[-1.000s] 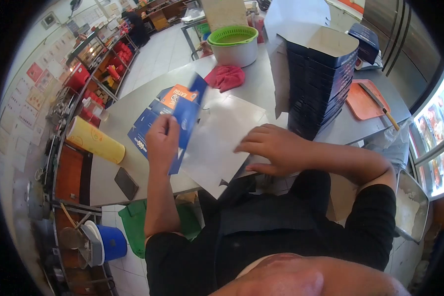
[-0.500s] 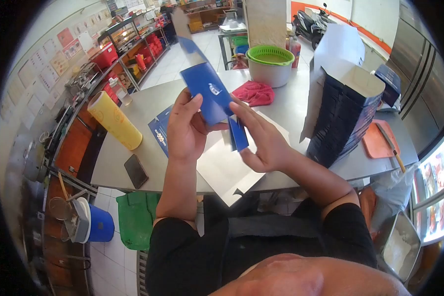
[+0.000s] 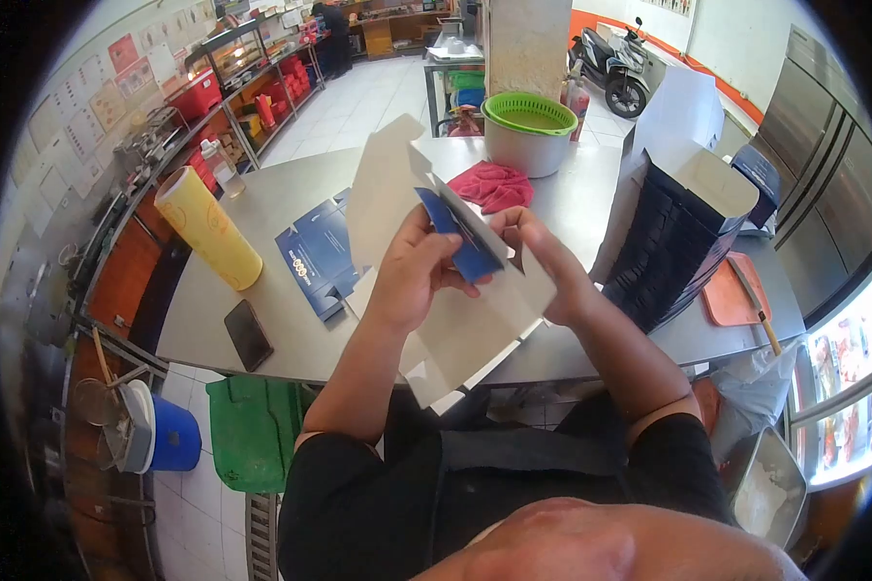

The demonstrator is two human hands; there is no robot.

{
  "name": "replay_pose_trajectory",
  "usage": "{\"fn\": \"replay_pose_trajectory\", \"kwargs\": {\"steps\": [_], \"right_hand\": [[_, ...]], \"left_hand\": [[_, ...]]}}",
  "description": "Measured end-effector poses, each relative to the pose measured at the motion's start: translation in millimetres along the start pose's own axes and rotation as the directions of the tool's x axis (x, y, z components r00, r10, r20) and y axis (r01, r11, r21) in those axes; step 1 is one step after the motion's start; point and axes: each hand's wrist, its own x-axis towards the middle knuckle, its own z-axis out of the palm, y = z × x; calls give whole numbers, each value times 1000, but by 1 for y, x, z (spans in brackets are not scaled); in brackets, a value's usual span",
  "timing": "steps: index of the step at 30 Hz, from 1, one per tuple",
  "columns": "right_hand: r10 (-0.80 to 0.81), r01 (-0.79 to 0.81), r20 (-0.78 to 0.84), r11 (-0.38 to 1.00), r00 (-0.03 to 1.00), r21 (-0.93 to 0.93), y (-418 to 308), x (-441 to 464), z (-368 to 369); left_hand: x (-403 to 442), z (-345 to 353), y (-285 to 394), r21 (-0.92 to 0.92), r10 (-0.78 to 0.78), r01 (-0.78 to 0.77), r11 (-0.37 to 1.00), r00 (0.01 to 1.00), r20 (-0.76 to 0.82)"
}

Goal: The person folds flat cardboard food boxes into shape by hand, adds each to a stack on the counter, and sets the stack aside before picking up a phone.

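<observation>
One carton (image 3: 386, 182), left hand (image 3: 412, 276) pinching the blue flap (image 3: 468, 250), right hand (image 3: 549, 257) curled against it at three o'clock, presumably so neither side flops.

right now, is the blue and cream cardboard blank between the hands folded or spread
Partly folded: the blue and cream cardboard blank shows a narrow blue flap bent over, its broad cream panel open.
</observation>
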Motion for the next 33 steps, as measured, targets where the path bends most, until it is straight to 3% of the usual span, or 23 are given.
{"fn": "replay_pose_trajectory", "kwargs": {"steps": [3,6,7,10,11,12,14,15,17,20,22,24,27,28,30,32,33], "right_hand": [[130,-137,-51,971,990,-197,-19,-2,16],[199,-209,-67,958,978,-196,-19,-4,18],[261,-264,-50,962,964,-65,-14,-1,13],[173,-177,59,980,983,86,-12,-8,13],[161,-161,-33,987,986,-12,-10,-11,20],[185,-189,-55,978,981,-91,-4,-9,16],[223,-243,-104,938,969,-246,9,-3,5],[231,-245,-119,961,966,-126,8,-4,11],[210,-228,-134,963,968,-142,17,-4,7],[239,-259,-129,951,962,-168,25,-5,-3],[275,-295,-135,940,952,-169,32,-4,-16],[309,-333,-158,931,938,-149,49,0,-37],[96,-290,-358,790,929,-540,84,10,-60],[-140,-135,-308,679,941,-721,85,9,-56],[-545,116,-57,279,837,-953,78,-1,-34],[-441,295,102,395,892,-870,41,-13,7],[-457,426,226,401,860,-811,26,-14,22]], "left_hand": [[-1,0,0,202,82,-69,977,995,-57],[-6,7,5,340,251,-208,917,964,-89],[-9,10,6,378,311,-255,890,946,-92],[-15,14,-13,681,209,-153,716,978,1],[-17,17,-18,764,133,-142,629,988,75],[-21,31,-13,742,137,-190,643,982,133],[-18,23,-28,579,60,-104,809,994,96],[-16,21,-29,566,42,-92,819,994,100],[-15,13,-27,537,11,-69,841,994,110],[-14,-6,-24,454,80,-91,887,996,42],[-15,-14,-5,492,84,-45,869,995,-57],[-17,-20,13,379,136,-82,922,984,-118],[-25,-28,40,234,256,-209,949,947,-194],[-27,-27,48,193,306,-267,944,927,-217],[-33,-18,57,237,429,-378,895,875,-223],[-30,-3,57,259,554,-498,828,801,-229],[-25,12,49,261,611,-557,789,756,-234]]}}
